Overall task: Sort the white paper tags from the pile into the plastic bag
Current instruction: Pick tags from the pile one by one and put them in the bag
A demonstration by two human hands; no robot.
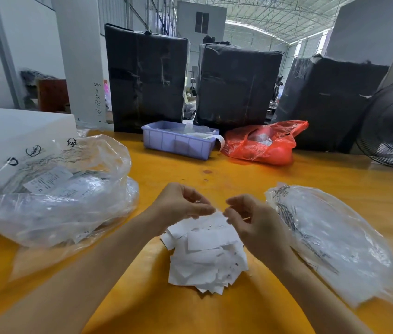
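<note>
Above the heap of white paper tags (206, 254) on the yellow bench (263, 174), both of my hands hang close together, fingertips nearly meeting. My left hand (182, 204) has its fingers curled, thumb and forefinger pinched at the top edge of a tag; my right hand (251, 221) is curled the same way just beside it, though whether it pinches that tag or only air I cannot tell. To do this step well I judge I should peel one tag free with a light rub of thumb against forefinger, keep the rest of the heap lying flat, then carry it to a bag mouth. One clear plastic bag (330, 239) lies flat at my right, and a fuller one (53, 194) sits at my left.
</note>
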